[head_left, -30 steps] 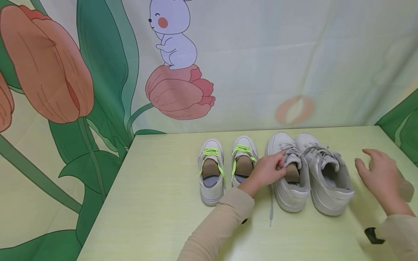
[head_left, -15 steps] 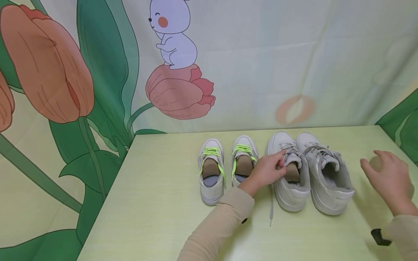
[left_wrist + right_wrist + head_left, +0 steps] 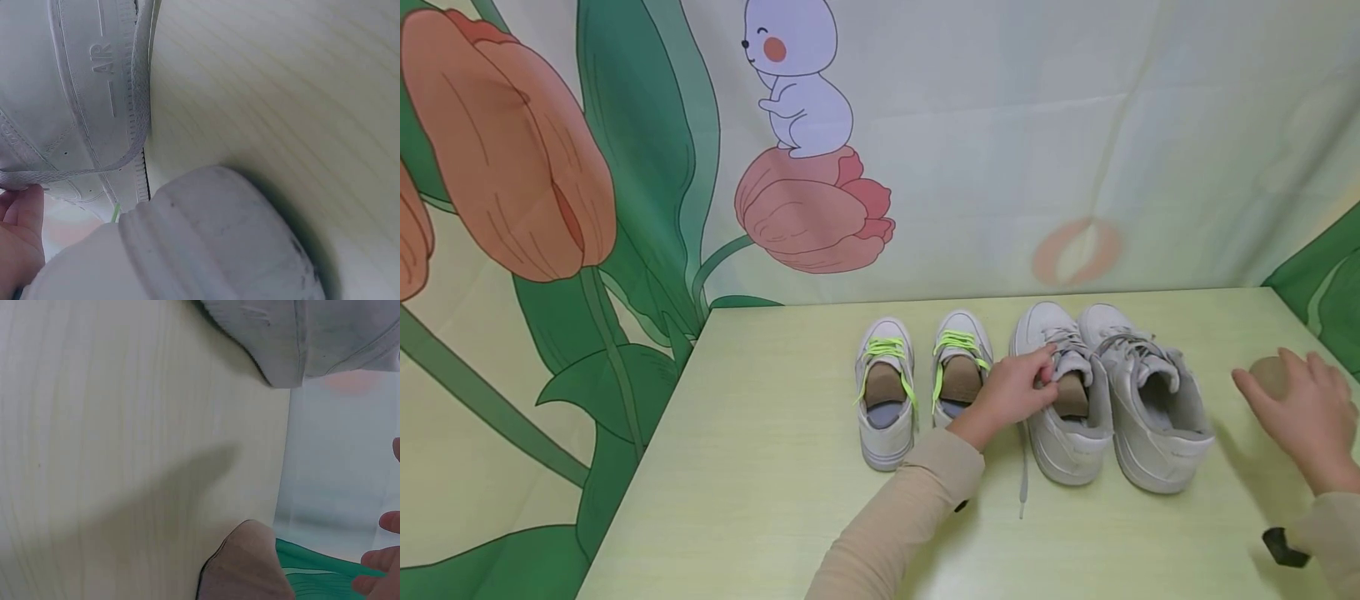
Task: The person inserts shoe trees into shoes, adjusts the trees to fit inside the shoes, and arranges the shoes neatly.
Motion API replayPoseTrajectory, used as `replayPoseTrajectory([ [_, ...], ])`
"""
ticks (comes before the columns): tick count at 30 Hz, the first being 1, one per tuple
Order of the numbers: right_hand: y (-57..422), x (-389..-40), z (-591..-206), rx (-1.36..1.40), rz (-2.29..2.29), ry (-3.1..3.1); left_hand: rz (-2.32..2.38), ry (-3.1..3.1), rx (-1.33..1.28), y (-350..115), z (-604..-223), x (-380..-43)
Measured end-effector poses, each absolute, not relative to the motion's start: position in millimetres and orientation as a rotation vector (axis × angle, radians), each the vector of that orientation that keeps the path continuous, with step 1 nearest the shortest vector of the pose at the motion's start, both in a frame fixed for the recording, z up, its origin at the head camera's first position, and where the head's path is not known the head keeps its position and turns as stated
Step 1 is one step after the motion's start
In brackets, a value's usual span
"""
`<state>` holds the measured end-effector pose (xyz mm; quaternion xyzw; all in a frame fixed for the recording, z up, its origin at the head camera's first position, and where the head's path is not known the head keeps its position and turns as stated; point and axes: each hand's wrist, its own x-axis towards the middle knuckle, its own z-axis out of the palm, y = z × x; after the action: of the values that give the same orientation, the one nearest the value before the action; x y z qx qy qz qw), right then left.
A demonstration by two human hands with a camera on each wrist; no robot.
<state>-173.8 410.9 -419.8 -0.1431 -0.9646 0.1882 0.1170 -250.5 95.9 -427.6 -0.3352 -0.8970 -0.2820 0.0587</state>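
Note:
My left hand point(image 3: 1017, 390) is at the left large white sneaker point(image 3: 1070, 457), its curled fingers holding the edge beside the tongue. In the left wrist view, the fingertips touch a grey shoelace point(image 3: 141, 94) along the sneaker's side. Inside that shoe sits a brown insert point(image 3: 1071, 397). The right large sneaker point(image 3: 1153, 467) shows a bare inside. Farther right, my right hand point(image 3: 1307, 412) hovers with spread fingers by a brown round-ended piece point(image 3: 1270, 377), partly hidden behind the hand. In the right wrist view, this piece point(image 3: 247, 565) has a dark edge.
Two smaller white sneakers with lime laces stand to the left, the nearer-to-edge one point(image 3: 886, 442) and its mate point(image 3: 958, 333). Brown inserts point(image 3: 883, 385) sit in both. A loose grey lace end point(image 3: 1023, 492) lies on the pale table point(image 3: 760, 433). A printed cloth point(image 3: 970, 167) hangs behind.
My right hand has moved to the right, away from the large sneakers, uncovering more of the brown piece's round end. The left hand has stayed in place at the sneaker.

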Motion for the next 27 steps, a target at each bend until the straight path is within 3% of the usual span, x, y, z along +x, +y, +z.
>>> replayPoseTrajectory([
  [27, 440.8, -169.5, -443.2, -0.437, 0.712, -2.773, -0.865, -2.733, -1.021, 96.5, -426.7, -251.3],
])
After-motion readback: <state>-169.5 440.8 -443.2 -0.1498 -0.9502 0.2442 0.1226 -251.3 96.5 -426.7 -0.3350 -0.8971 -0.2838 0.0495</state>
